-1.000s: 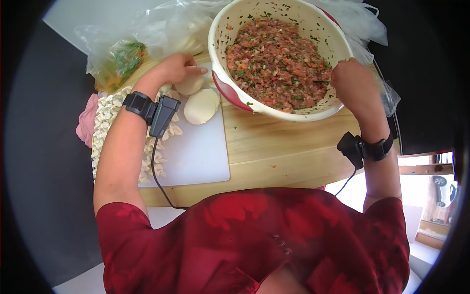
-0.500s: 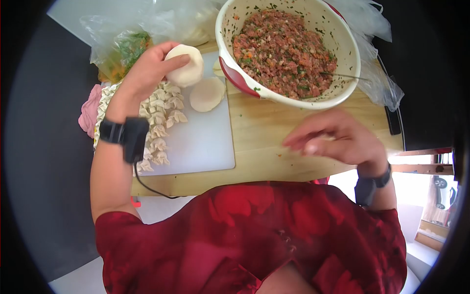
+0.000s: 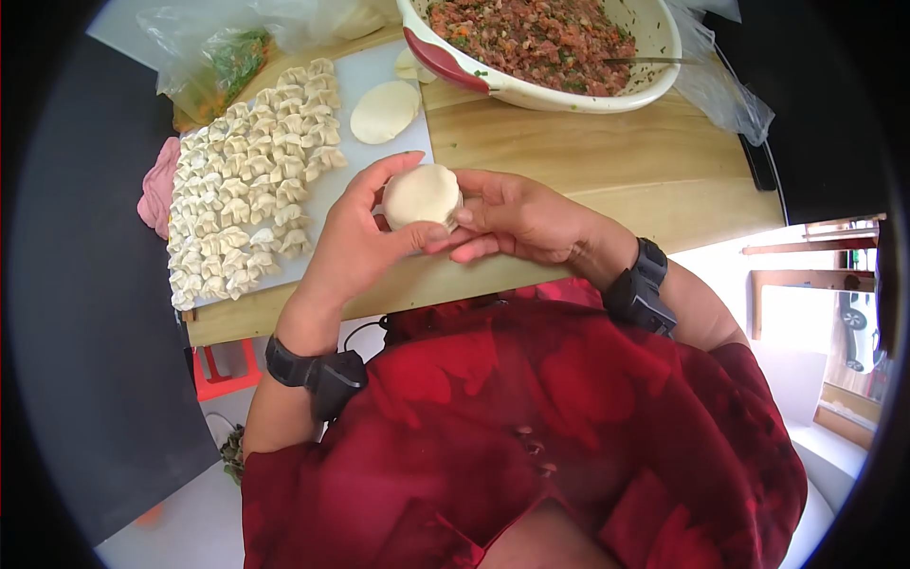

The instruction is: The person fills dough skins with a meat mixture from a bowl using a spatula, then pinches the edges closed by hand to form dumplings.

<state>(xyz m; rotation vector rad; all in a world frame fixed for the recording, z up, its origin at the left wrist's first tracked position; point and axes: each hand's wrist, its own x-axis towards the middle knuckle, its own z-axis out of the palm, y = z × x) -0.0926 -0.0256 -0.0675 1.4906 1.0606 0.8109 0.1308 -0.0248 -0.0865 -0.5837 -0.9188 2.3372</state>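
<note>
Only the head view here, so it's a top-down look. Dead center of the frame, a small stack of round dumpling wrappers [image 3: 422, 196] sits pinched between both hands, held up just above the near edge of the wooden table [image 3: 588, 161]. The left hand [image 3: 355, 242] cups it from the left with the thumb curled over the upper edge, fingers closed around the stack. The right hand [image 3: 517, 216] comes in from the right, fingertips pressed against the stack's side and lower edge, so it's clamped on too. Looks to me like that grip is for peeling one sheet off the pile, though I can't see the layers clearly.

Upper left of the frame is a white cutting board [image 3: 379, 66] packed with rows of folded dumplings [image 3: 251, 180], lined up tight, probably so they don't stick or squash. One loose wrapper [image 3: 384, 111] lies flat on the board just above the hands.

Top center, a big cream bowl with a red handle [image 3: 531, 90] holds the minced meat filling [image 3: 540, 38], a utensil handle [image 3: 649, 61] poking out to the right, within easy reach. Plastic bags [image 3: 218, 66] sit at the far upper left.
</note>
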